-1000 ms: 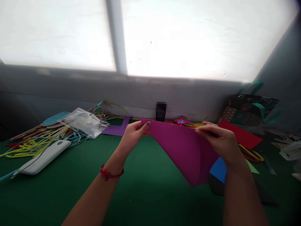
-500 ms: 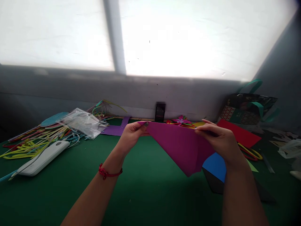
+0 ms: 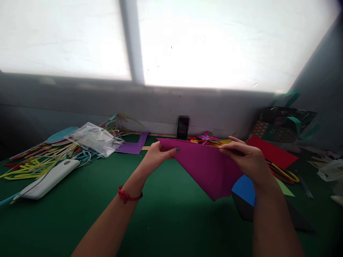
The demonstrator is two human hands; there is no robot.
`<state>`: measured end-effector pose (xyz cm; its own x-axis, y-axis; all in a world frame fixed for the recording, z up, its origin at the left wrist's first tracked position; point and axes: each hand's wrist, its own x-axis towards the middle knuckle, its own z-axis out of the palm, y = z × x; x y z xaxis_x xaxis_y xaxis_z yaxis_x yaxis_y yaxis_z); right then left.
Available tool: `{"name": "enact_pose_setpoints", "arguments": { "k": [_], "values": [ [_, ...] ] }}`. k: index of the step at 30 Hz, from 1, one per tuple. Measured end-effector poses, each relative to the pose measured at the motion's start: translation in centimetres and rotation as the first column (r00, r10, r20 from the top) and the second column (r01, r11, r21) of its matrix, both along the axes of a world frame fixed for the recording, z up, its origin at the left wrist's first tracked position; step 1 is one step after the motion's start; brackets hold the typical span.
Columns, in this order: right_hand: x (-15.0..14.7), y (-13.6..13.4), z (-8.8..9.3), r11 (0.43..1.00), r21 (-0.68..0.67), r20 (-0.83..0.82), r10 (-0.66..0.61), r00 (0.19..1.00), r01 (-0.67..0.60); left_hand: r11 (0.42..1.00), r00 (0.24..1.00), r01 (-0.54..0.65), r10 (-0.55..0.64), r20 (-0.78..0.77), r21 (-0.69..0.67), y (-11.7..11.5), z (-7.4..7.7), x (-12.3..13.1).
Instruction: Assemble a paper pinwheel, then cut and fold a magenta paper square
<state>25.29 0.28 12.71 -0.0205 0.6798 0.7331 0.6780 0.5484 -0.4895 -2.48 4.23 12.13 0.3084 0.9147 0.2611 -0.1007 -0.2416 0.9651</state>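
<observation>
A folded sheet of magenta paper (image 3: 203,164) hangs above the green table, its long straight edge on top and a corner pointing down. My left hand (image 3: 159,155) pinches it near the left tip, thumb on the near face and fingers behind, mostly hidden. At the upper right edge my right hand (image 3: 243,155) grips the paper between thumb and fingers. Part of the sheet's right side is covered by that hand. Below and right of the paper lie a blue sheet (image 3: 244,189) and a dark flat piece (image 3: 242,208) on the table.
On the left are a white power strip (image 3: 50,180), a clear plastic bag (image 3: 93,139) and many coloured pipe cleaners (image 3: 29,169). Purple paper (image 3: 131,147) and a phone (image 3: 183,128) stand or lie at the back. Red paper (image 3: 273,151), scissors (image 3: 285,173) and a patterned bag (image 3: 281,123) occupy the right.
My left hand has shifted slightly right along the paper, and its thumb has slid inward, leaving the left tip exposed. My right hand keeps its hold, with little movement.
</observation>
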Motion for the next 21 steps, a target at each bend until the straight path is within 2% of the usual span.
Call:
{"name": "enact_pose_setpoints", "arguments": {
  "k": [10,21],
  "values": [
    [-0.38,-0.10,0.32,0.995,-0.078,0.018,0.067,0.998,-0.065,0.997,1.000,-0.003,0.004,-0.016,0.076,0.33,-0.11,-0.38],
    [-1.02,-0.47,0.53,0.990,-0.140,-0.003,0.029,1.000,-0.029,0.998,0.999,-0.049,0.049,0.003,0.048,0.38,0.20,-0.62]
  ]
}}
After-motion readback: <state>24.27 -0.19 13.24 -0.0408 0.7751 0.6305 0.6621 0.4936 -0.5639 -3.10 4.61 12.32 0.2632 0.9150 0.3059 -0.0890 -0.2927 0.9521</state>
